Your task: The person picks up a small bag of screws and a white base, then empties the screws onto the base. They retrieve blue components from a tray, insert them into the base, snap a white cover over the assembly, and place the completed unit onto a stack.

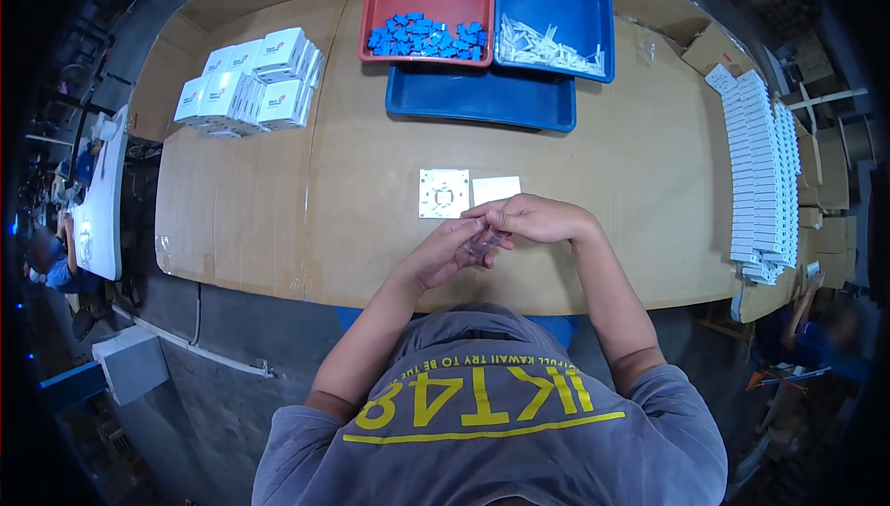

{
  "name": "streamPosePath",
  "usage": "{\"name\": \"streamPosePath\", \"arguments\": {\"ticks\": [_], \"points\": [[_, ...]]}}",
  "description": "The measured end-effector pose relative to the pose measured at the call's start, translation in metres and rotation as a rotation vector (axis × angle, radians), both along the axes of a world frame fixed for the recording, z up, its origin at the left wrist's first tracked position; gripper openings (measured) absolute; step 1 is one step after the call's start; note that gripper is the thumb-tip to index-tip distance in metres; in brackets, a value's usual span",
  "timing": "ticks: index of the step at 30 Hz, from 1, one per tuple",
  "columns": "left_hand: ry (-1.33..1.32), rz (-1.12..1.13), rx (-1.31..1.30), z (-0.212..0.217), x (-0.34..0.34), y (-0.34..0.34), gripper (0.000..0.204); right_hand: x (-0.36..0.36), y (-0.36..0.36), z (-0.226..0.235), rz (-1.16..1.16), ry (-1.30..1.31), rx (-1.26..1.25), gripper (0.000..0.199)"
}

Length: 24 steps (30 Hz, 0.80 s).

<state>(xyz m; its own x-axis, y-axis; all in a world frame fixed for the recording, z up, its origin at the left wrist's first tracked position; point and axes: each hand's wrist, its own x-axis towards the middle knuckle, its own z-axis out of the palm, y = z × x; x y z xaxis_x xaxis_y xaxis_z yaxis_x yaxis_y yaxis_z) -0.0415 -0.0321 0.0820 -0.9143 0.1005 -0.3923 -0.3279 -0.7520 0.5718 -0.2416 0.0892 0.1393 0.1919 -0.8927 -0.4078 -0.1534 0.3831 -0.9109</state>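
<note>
Both hands [491,237] on small clear piece [482,245]

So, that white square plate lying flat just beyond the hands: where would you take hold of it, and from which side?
Probably by its near edge. The white square plate lies flat on the cardboard-covered table, so it offers only thin edges. The near side faces both hands; a white card sits close on its right. Left hand is nearest, coming from below-left.

Grey short-sleeved shirt [491,432] with yellow lettering, bare forearms
</note>
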Motion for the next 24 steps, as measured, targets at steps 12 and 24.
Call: {"name": "streamPosePath", "arguments": {"ticks": [12, 24], "points": [[0.016, 0.059, 0.210, -0.032, 0.021, -0.001, 0.054, -0.139, -0.030, 0.003, -0.704, 0.723, -0.316, 0.027], [0.021, 0.049, 0.445, -0.068, 0.045, -0.001, 0.055, -0.226, -0.050, 0.007, -0.510, 1.388, -0.123, 0.019]]}}
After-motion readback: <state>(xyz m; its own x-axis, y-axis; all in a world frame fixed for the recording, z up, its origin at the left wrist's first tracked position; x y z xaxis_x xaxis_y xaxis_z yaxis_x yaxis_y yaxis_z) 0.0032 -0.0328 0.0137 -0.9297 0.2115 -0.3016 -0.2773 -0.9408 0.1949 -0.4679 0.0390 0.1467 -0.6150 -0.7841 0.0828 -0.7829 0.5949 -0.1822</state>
